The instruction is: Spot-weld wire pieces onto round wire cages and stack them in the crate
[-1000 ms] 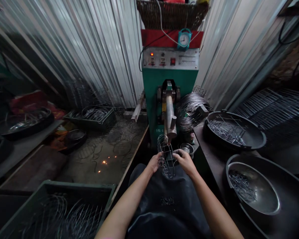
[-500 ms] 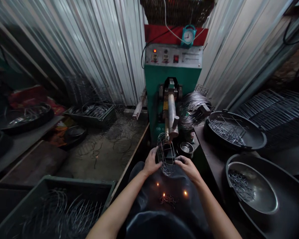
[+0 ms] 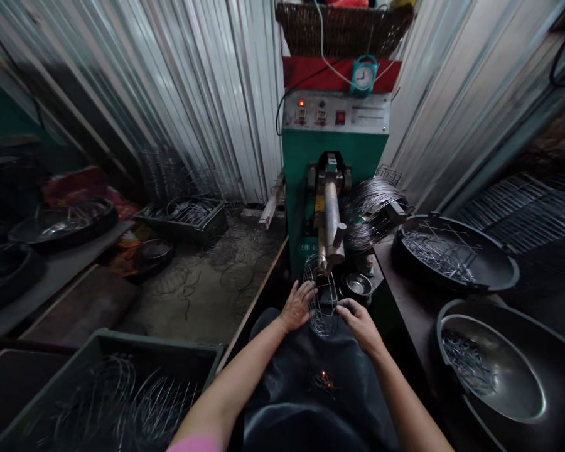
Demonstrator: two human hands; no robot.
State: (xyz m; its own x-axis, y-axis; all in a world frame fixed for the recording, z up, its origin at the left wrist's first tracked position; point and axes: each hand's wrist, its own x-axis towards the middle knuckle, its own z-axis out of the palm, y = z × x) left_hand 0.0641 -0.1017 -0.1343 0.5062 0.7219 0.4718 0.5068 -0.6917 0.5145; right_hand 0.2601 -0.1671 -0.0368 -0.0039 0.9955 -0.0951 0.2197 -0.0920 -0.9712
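Note:
A small round wire basket frame (image 3: 322,295) stands on edge under the metal arm (image 3: 332,220) of a green welding machine (image 3: 334,157). My left hand (image 3: 297,306) rests against the frame's left side with its fingers spread on the wires. On the frame's right side my right hand (image 3: 360,320) has its fingers curled round the lower rim. A dark apron (image 3: 311,383) covers my lap, and a few orange sparks (image 3: 324,378) glow on it.
Right of me stand a dark pan of wire pieces (image 3: 452,254) and a steel bowl of wire bits (image 3: 492,367). A coil of wire (image 3: 371,210) hangs beside the machine. A green crate of wire rings (image 3: 108,395) sits at lower left. Corrugated metal walls enclose the space.
The camera view has shifted left, so the machine sits further right. My left hand has opened flatter against the frame. The sparks on the apron have dimmed to a small glow.

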